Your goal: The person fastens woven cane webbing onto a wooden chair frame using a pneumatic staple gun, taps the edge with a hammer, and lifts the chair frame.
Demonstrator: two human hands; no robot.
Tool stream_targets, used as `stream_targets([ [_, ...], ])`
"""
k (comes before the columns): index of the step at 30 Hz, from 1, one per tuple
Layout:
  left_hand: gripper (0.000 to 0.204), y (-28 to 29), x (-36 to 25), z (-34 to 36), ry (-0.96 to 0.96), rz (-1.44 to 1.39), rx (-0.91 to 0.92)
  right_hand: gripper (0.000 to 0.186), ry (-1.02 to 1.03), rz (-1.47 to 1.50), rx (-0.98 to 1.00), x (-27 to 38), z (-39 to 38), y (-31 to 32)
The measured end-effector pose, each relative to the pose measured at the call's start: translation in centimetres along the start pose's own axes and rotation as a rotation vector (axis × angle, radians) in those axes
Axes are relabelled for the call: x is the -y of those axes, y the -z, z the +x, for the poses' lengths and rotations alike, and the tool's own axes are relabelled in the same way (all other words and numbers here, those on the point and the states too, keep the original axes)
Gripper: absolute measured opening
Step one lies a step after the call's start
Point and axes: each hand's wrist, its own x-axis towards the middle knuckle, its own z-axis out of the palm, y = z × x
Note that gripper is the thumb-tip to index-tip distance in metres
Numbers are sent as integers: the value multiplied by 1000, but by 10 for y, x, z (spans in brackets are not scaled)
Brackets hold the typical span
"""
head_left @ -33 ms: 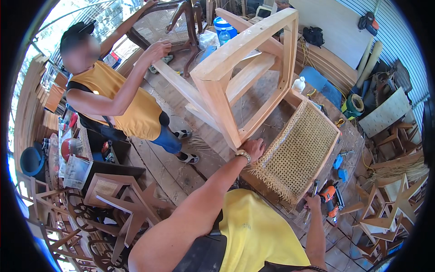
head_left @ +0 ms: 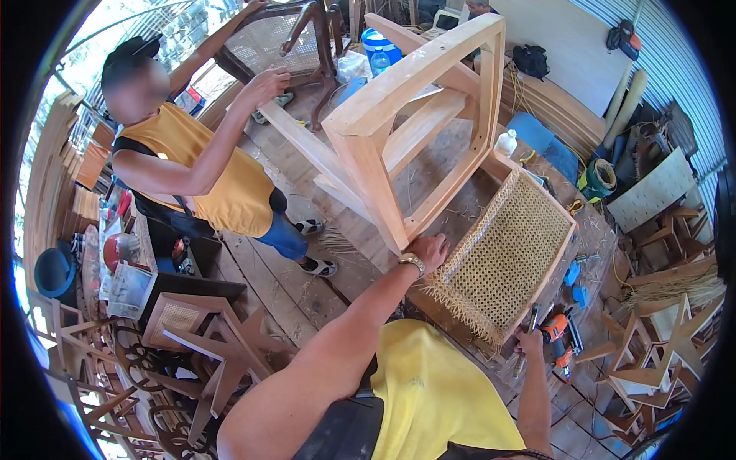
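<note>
A pale wooden chair frame [head_left: 410, 84] lies tipped over on the workbench. Beside it a woven cane panel [head_left: 514, 245] is set in a wooden frame, with loose cane ends fringing its near edge. My left hand [head_left: 432, 251], a watch on its wrist, rests between the chair frame's lower corner and the panel's left edge, fingers lying loosely there. At the panel's near right corner, my right hand [head_left: 529, 343] is closed around a slim hand tool [head_left: 533, 316] with a dark metallic end; its exact kind is unclear. An orange power tool [head_left: 558, 337] lies just right of that hand.
A co-worker in an orange top [head_left: 207, 169] stands at left, holding a dark chair [head_left: 276, 46] with a cane back. Blue pieces [head_left: 573, 276] and a white bottle [head_left: 506, 143] sit on the bench. Wooden chair parts [head_left: 652, 368] are heaped at right, more chairs [head_left: 207, 337] at lower left.
</note>
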Motion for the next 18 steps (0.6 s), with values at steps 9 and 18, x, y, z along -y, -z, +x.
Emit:
stream_targets([
  [9,26,6,-2,0,-5,-9,16,37,18,14,14,-5,6,0],
  [18,27,3,0,0,-18,-4,-1,39,14,5,3,-1,2,0],
])
